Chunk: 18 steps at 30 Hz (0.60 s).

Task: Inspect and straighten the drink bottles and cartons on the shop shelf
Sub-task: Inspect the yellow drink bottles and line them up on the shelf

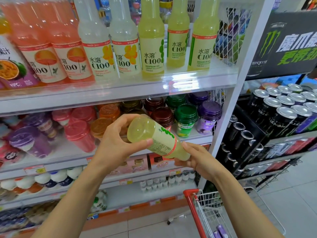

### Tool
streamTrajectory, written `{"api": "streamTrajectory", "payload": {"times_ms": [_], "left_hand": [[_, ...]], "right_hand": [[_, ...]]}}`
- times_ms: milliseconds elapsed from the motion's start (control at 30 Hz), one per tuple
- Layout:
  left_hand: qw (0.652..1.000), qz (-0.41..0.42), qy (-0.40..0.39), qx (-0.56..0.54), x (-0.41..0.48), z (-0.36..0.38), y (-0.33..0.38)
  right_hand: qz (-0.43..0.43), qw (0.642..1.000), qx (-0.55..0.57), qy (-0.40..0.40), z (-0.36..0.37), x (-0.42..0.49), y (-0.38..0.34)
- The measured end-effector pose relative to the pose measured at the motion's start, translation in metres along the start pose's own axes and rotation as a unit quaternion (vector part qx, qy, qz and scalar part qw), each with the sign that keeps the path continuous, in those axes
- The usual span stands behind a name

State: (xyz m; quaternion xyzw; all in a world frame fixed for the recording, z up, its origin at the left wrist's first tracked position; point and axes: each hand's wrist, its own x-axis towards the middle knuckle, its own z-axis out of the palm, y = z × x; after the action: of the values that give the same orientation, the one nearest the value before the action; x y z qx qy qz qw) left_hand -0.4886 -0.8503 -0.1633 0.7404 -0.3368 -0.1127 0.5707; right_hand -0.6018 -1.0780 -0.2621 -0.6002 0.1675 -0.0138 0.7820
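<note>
Lime drink bottle, being held tilted before the middle shelf, left hand gripping its base end, right hand holding its neck; advisably turning it slowly in both hands, then standing it label-forward on the top shelf

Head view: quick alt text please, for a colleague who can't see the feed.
A yellow-green drink bottle is held tilted, base toward the camera, the left hand gripping its base end and the right hand its neck end. Similar bottles stand upright on the upper shelf behind; a red-handled trolley sits lower right.
</note>
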Motion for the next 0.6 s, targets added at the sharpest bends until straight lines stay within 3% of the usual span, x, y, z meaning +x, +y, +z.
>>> {"api": "streamTrajectory", "payload": {"times_ms": [100, 233, 433, 600], "left_hand": [[0.996, -0.029, -0.064, 0.047, 0.004, -0.011, -0.010], [0.978, -0.043, -0.146, 0.141, 0.007, -0.010, -0.026], [0.961, -0.079, -0.243, 0.103, 0.023, 0.007, -0.014], [0.971, -0.027, -0.191, 0.141, 0.026, 0.023, -0.008]], "right_hand": [[-0.042, 0.994, 0.057, 0.081, -0.004, 0.000, -0.020], [-0.139, 0.982, -0.009, 0.132, -0.007, -0.007, -0.061], [-0.245, 0.960, -0.123, 0.062, 0.001, -0.021, -0.111], [-0.276, 0.951, -0.136, 0.004, 0.008, -0.019, -0.139]]}}
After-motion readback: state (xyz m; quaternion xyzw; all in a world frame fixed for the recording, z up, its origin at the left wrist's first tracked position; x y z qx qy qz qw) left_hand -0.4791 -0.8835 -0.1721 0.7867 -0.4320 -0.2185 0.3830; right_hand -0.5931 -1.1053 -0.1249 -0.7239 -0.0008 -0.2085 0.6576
